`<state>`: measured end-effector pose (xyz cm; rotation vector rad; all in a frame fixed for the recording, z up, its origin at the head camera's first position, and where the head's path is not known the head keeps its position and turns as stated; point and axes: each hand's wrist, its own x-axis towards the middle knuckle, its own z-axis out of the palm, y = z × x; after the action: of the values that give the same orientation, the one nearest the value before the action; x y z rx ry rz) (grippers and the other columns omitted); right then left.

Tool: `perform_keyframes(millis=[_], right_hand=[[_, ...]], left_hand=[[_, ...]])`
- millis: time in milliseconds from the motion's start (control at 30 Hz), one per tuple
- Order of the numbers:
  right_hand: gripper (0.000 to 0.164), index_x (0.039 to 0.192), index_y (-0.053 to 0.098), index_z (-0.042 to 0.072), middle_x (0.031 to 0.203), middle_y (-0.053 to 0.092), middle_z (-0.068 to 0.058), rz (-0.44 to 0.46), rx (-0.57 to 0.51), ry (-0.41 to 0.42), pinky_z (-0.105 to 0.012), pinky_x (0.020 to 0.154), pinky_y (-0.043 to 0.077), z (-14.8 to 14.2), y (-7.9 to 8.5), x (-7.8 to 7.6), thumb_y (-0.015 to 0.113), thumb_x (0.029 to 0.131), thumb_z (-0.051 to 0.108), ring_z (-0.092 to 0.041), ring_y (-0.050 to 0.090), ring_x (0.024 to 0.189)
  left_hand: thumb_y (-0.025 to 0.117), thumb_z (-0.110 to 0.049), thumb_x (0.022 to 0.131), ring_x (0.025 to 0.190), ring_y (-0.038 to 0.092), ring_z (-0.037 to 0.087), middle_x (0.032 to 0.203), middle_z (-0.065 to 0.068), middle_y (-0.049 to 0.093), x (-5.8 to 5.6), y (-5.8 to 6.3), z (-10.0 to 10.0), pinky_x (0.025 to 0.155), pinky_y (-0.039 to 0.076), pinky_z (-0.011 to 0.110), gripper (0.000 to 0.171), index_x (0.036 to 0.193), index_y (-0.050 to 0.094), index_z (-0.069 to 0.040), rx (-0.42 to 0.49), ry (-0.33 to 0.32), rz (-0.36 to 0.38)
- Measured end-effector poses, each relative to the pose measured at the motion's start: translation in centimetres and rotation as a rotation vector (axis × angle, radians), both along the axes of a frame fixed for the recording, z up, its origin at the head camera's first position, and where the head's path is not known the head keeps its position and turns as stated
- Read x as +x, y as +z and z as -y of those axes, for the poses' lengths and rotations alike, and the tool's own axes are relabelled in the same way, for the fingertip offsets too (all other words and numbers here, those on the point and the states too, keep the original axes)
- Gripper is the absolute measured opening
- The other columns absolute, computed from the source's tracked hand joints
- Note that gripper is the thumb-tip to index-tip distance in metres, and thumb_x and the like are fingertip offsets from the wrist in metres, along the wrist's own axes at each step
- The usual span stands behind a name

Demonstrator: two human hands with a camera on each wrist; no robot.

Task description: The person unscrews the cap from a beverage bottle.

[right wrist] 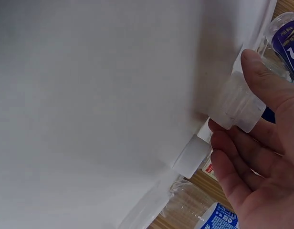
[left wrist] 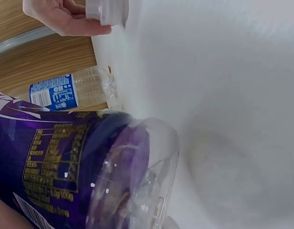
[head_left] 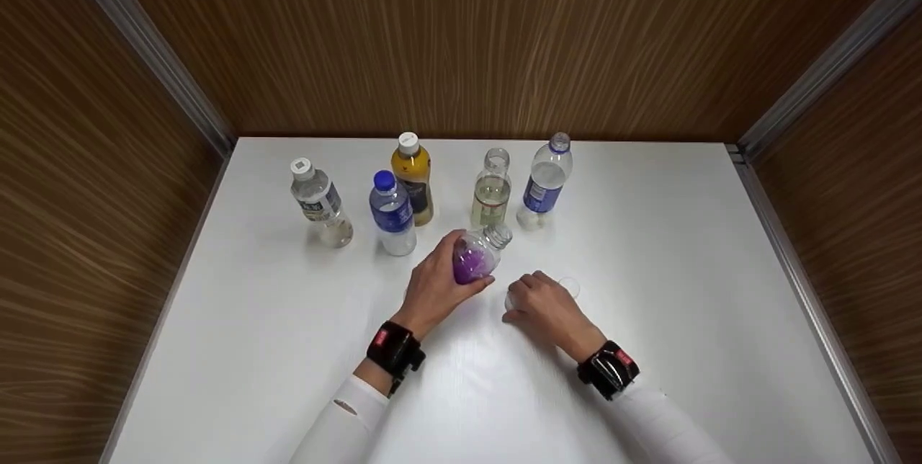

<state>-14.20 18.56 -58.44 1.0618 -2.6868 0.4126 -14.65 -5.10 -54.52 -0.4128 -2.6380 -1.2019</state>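
Observation:
My left hand (head_left: 439,278) grips a clear bottle with a purple label (head_left: 472,262), tilted so its uncapped neck points to the far right. In the left wrist view its purple label (left wrist: 51,162) and clear base fill the lower left. Lower on the right, my right hand (head_left: 540,303) pinches a translucent plastic cap (right wrist: 237,102) between thumb and fingers, close to the table. Just past these fingers a second whitish cap (right wrist: 192,156) sits on the table. In the head view my right hand mostly hides the cap it holds.
Behind my hands stand a white-capped clear bottle (head_left: 315,197), a blue-capped bottle (head_left: 392,217), an amber bottle (head_left: 414,168), an uncapped pale-labelled bottle (head_left: 492,194) and an uncapped blue-labelled bottle (head_left: 545,179). Wood-patterned panels (head_left: 461,39) enclose the white table (head_left: 670,255) at the back and sides.

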Motion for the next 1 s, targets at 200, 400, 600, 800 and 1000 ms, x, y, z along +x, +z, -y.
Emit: perform_keyframes(millis=[200, 400, 600, 800, 1000], right_hand=[[0.041, 0.086, 0.069, 0.007, 0.084, 0.067, -0.005, -0.062, 0.013, 0.038, -0.039, 0.076, 0.051, -0.1, -0.2, -0.4, 0.090, 0.073, 0.040, -0.025, 0.060, 0.078], [0.053, 0.120, 0.070, -0.004, 0.105, 0.070, -0.014, 0.013, -0.037, -0.034, -0.043, 0.088, 0.055, -0.4, 2.3, -0.4, 0.084, 0.087, 0.036, -0.030, 0.066, 0.096], [0.029, 0.132, 0.063, -0.003, 0.123, 0.068, -0.016, 0.172, -0.406, -0.144, -0.048, 0.095, 0.053, -0.3, 6.0, -0.4, 0.057, 0.104, 0.003, -0.031, 0.065, 0.109], [0.053, 0.151, 0.043, -0.004, 0.145, 0.057, -0.021, 0.442, -0.721, -0.151, -0.053, 0.110, 0.044, 1.1, 7.9, 0.0, 0.059, 0.105, 0.015, -0.035, 0.055, 0.133], [0.072, 0.154, 0.039, -0.003, 0.144, 0.058, -0.024, 0.594, -0.787, -0.207, -0.053, 0.114, 0.040, 2.3, 8.3, -0.1, 0.073, 0.096, 0.022, -0.037, 0.056, 0.134]], left_hand=[[0.088, -0.048, 0.080, 0.120, 0.065, 0.031, 0.136, 0.018, 0.064, -0.1, 0.0, 0.0, 0.095, 0.055, 0.048, 0.088, 0.145, 0.046, -0.007, -0.002, 0.002, 0.012], [0.088, -0.048, 0.080, 0.121, 0.064, 0.032, 0.137, 0.019, 0.063, -0.1, 0.1, -0.1, 0.097, 0.054, 0.050, 0.088, 0.146, 0.045, -0.007, 0.009, 0.000, 0.038], [0.088, -0.046, 0.082, 0.123, 0.063, 0.032, 0.139, 0.019, 0.062, -0.2, 0.5, -0.4, 0.101, 0.052, 0.051, 0.086, 0.145, 0.045, -0.007, 0.019, 0.003, 0.069], [0.086, -0.047, 0.083, 0.125, 0.062, 0.033, 0.140, 0.017, 0.060, -0.1, 0.8, -1.2, 0.103, 0.051, 0.051, 0.087, 0.148, 0.043, -0.008, -0.014, 0.001, 0.091], [0.085, -0.048, 0.084, 0.122, 0.063, 0.030, 0.139, 0.015, 0.061, 0.0, 0.5, -1.7, 0.101, 0.052, 0.047, 0.088, 0.149, 0.043, -0.005, -0.070, -0.026, 0.036]])
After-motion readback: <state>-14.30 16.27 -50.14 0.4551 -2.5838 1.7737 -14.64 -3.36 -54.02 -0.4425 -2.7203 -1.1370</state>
